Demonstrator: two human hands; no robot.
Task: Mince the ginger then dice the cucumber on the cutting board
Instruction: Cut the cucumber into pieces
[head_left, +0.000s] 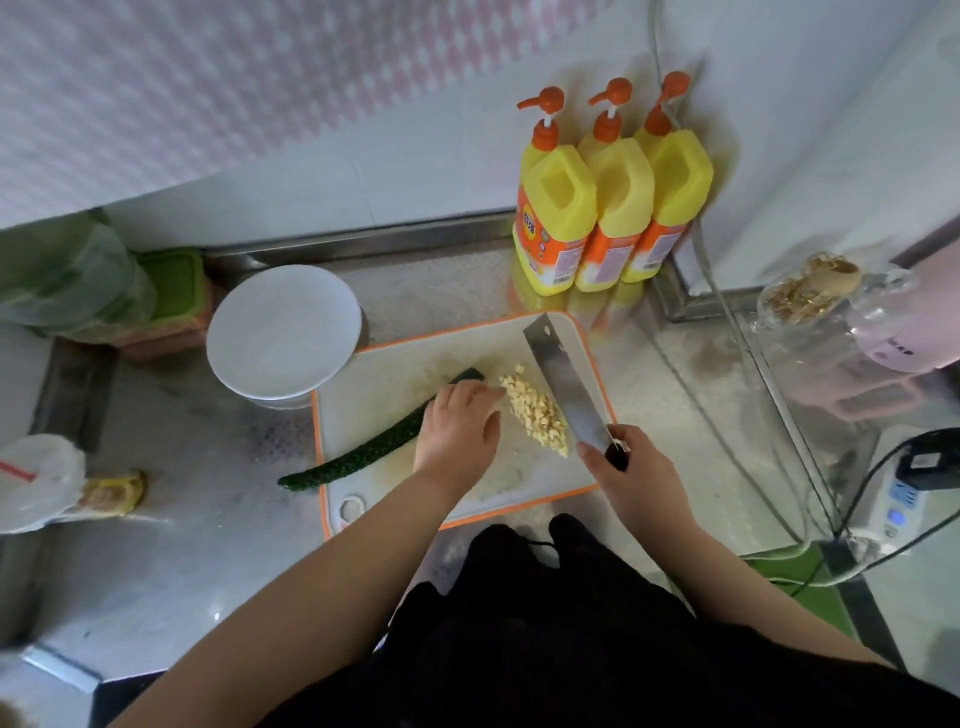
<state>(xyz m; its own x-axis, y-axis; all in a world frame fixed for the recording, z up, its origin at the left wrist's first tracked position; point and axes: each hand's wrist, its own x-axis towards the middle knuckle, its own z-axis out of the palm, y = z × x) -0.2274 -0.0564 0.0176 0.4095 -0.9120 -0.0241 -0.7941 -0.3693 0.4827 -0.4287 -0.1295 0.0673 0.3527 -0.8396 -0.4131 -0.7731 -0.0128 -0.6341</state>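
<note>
Cucumber (363, 452): whole, uncut; it runs leftward from under your left hand, its tail off the board (540, 483). Dicing is all left.
Left hand (460, 431): fingers relaxed, resting over the cucumber's far end, gripping nothing.
Ginger (537, 410): a chopped pile between your hands; still coarse, so mincing looks unfinished.
Right hand (631, 467): you grip the knife (566, 384), blade beside the pile.

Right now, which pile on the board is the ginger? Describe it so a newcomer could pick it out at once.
Start at the white cutting board with the orange rim, in front of three yellow pump bottles. The ginger is the strip of pale yellow bits running along the cleaver blade. Unlike the long, dark green, whole cucumber beside it, it lies already chopped.
</note>
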